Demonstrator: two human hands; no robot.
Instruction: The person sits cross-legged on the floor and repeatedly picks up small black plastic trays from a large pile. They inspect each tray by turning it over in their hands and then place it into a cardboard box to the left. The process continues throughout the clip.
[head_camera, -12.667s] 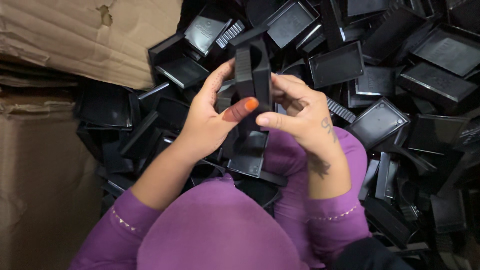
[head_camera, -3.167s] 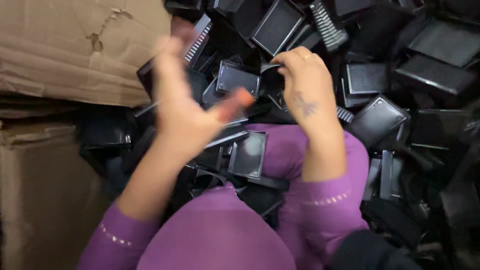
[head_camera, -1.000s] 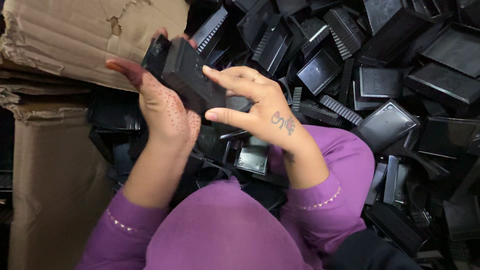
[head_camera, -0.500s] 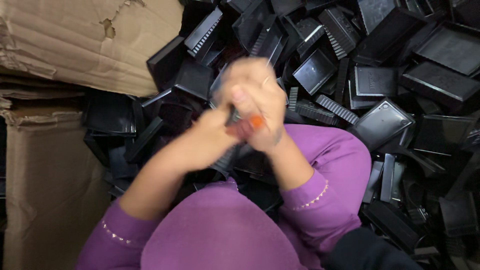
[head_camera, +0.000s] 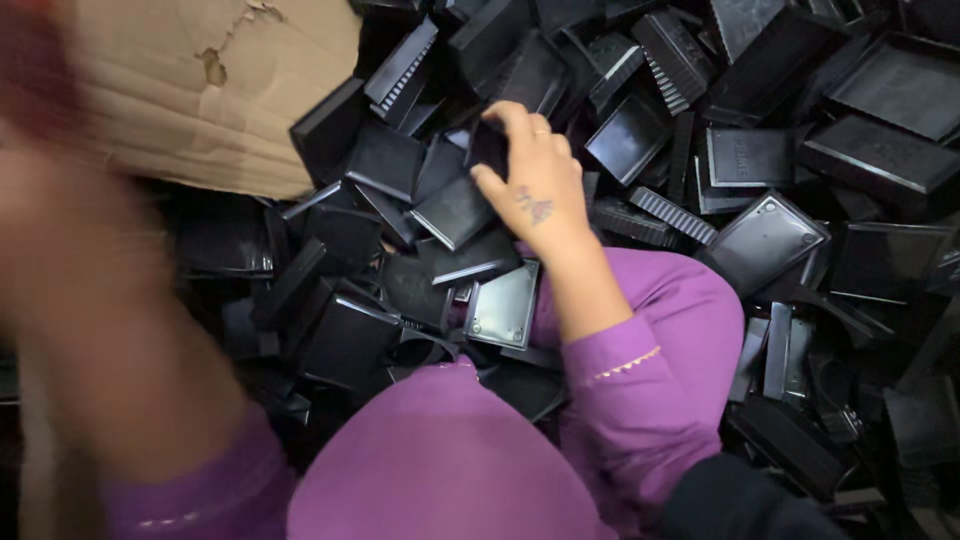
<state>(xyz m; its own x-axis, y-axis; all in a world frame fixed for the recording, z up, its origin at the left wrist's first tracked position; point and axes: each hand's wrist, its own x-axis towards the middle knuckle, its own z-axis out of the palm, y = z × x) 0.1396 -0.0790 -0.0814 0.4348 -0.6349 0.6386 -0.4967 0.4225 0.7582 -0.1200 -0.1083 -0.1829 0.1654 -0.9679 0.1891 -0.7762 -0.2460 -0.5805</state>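
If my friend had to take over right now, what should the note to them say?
Right hand: down in the pile of black plastic parts, fingers curled over a small black part; it touches the part, but a closed grip cannot be made out.
Left hand: raised at the left edge in front of the cardboard box, too blurred to tell what it holds, if anything.
Things: black trays and ribbed pieces lie heaped loosely all around the purple-clad lap; one open tray rests just above the lap.
Done: nothing in the view shows a finished piece.
Left: the whole heap still lies unsorted.
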